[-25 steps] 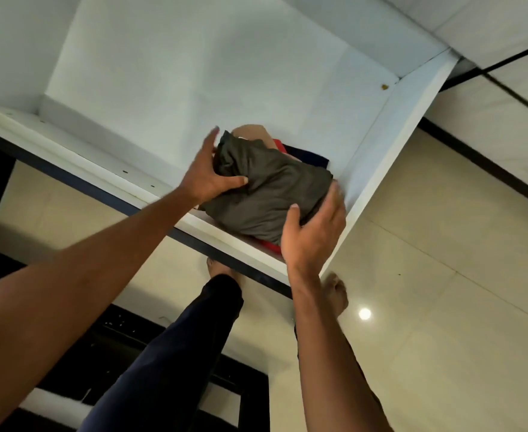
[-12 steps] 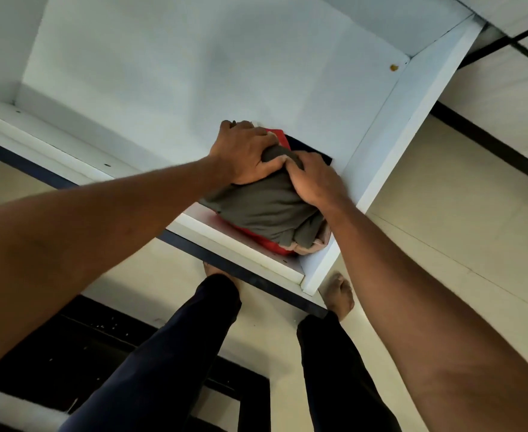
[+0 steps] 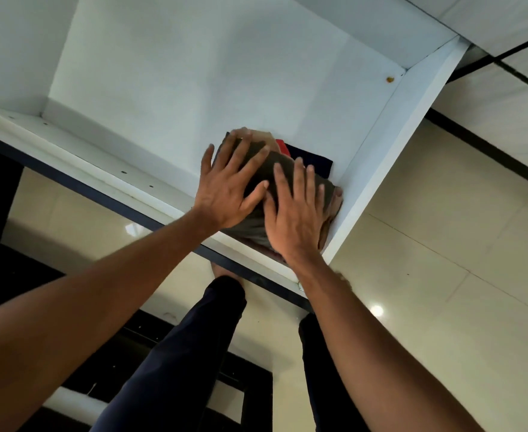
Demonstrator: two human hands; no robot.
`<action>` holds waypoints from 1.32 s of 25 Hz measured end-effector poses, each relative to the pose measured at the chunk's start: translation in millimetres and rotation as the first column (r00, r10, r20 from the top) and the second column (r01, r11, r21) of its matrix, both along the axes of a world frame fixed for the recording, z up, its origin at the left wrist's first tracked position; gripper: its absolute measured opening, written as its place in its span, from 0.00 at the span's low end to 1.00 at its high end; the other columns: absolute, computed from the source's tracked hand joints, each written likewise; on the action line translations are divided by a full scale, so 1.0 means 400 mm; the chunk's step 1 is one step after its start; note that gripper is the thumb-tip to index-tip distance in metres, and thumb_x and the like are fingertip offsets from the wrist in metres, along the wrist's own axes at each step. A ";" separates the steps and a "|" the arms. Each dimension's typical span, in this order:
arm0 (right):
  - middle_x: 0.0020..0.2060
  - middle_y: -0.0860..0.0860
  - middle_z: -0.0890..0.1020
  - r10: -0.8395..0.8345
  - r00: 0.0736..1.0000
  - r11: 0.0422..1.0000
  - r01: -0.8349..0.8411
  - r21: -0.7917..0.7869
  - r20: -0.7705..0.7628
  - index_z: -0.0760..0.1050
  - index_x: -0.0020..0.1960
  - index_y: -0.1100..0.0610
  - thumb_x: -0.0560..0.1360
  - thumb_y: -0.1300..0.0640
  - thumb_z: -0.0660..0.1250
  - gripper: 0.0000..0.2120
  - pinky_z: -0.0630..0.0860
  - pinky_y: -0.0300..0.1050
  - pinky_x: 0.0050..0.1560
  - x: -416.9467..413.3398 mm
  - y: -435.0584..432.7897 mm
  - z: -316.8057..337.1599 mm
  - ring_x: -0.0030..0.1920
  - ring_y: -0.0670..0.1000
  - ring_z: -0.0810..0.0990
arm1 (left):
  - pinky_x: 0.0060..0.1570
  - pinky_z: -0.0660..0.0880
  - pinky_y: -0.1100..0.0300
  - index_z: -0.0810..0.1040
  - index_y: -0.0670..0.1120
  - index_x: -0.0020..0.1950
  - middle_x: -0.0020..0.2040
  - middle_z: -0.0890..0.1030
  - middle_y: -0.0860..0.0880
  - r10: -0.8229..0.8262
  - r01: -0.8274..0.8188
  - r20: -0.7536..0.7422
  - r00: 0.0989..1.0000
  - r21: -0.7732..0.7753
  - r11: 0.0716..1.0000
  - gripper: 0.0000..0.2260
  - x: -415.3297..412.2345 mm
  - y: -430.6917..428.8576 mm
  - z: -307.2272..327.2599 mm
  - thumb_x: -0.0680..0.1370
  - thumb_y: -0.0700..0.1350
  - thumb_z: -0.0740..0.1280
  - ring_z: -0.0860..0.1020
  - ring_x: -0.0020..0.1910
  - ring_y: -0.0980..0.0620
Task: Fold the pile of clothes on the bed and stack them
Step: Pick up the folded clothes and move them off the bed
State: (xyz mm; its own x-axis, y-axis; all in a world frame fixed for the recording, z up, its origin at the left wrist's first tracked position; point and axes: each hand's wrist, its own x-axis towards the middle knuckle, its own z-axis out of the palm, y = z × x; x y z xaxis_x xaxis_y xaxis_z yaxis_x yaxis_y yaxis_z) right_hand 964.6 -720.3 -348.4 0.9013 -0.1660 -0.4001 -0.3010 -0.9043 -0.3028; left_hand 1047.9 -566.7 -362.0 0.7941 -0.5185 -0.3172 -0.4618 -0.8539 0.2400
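The white shelf [image 3: 85, 157] carries a stack of folded clothes [image 3: 250, 226] tucked into its right corner against the side wall [image 3: 368, 169]. Left hand [image 3: 228, 194] and right hand [image 3: 294, 219] press flat on the olive-grey garment [image 3: 275, 165] on top, fingers spread apart; a red piece [image 3: 283, 147] and a navy piece [image 3: 314, 165] peek out behind.

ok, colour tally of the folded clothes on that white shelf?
Olive-grey folded garment: 1
Red folded garment: 1
Navy folded garment: 1
Tan folded garment: 1
Total: 4 showing; more may be hidden in the stack.
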 end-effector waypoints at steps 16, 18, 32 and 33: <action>0.48 0.47 0.86 0.079 0.926 0.840 0.138 0.525 -0.369 0.83 0.52 0.49 0.76 0.46 0.67 0.10 0.79 0.54 0.59 -0.056 -0.036 0.356 0.50 0.50 0.83 | 0.55 0.77 0.56 0.80 0.47 0.62 0.54 0.83 0.50 0.713 -0.863 -0.503 0.489 -0.157 0.481 0.12 -0.385 0.100 0.395 0.81 0.48 0.65 0.81 0.52 0.50; 0.38 0.47 0.85 0.128 0.918 0.828 0.110 0.550 -0.376 0.82 0.41 0.47 0.72 0.44 0.67 0.09 0.80 0.59 0.58 -0.139 0.031 0.432 0.46 0.53 0.85 | 0.55 0.79 0.52 0.82 0.46 0.59 0.49 0.83 0.50 0.800 -0.963 -0.538 0.266 -0.179 0.200 0.10 -0.587 0.169 0.475 0.80 0.46 0.66 0.82 0.48 0.49; 0.52 0.46 0.81 0.729 0.439 0.638 -0.159 0.753 -0.525 0.77 0.66 0.45 0.59 0.25 0.69 0.40 0.77 0.48 0.55 -1.206 0.713 0.586 0.55 0.50 0.80 | 0.43 0.76 0.54 0.79 0.50 0.46 0.39 0.79 0.53 0.794 -0.717 -0.061 -0.605 -0.394 -0.576 0.05 -1.946 0.559 0.778 0.75 0.50 0.72 0.77 0.39 0.52; 0.60 0.46 0.78 0.713 0.424 0.658 -0.130 0.742 -0.559 0.71 0.74 0.44 0.59 0.25 0.70 0.47 0.74 0.46 0.59 -1.280 0.748 0.592 0.63 0.50 0.78 | 0.45 0.75 0.54 0.79 0.49 0.49 0.42 0.78 0.52 0.799 -0.724 -0.003 -0.602 -0.421 -0.547 0.11 -2.013 0.615 0.774 0.73 0.54 0.72 0.76 0.42 0.51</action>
State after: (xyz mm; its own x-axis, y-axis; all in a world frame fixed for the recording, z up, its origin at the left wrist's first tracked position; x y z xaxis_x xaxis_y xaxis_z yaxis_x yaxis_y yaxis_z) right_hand 452.4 -421.3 -111.5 0.0450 0.6302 -0.7751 -0.2818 -0.7364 -0.6151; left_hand 242.5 -320.7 -52.5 0.0045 0.9974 -0.0716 0.8146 0.0379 0.5788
